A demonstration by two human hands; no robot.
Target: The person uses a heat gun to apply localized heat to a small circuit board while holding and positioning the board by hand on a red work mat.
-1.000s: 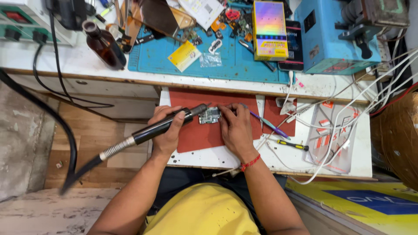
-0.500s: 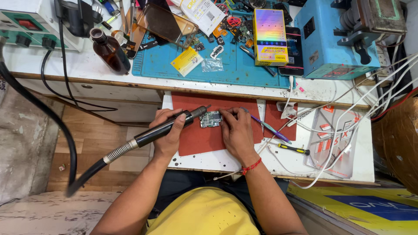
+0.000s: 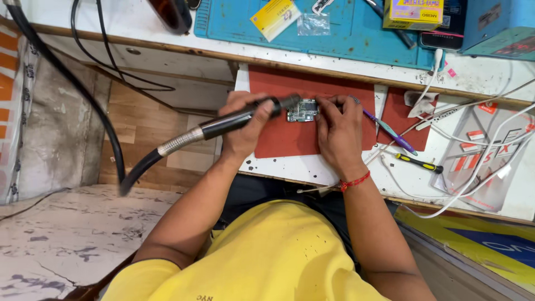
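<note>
Fingers of left hand wrapped tight round a black hot-air handpiece, nozzle tip just at the left edge of a small circuit board. Fingers of right hand curled down, tips pressed on the board's right edge, pinning it; can't tell if anything thin is pinched between them. Red thread band on the right wrist. Handpiece's metal collar runs into a thick black hose dropping off the left side toward the floor. Board sits on a red mat on the white tabletop, roughly mid-mat near its upper part. Right of the hand: purple-handled tool lying diagonally across the mat edge, then a black-and-yellow screwdriver just below it, apart. White cables tangled over a flat clear packet with red and white label patches at far right. Bottom right corner: flat yellow and blue box, below tabletop level. Further back, on the upper bench: blue work mat carrying a yellow rectangular card lying tilted, a small clear plastic bag just right of it, and a yellow and purple box at the top edge, partly cut off. Dark brown bottle left of the blue mat, top cropped. Blue machine housing at far top right.
</note>
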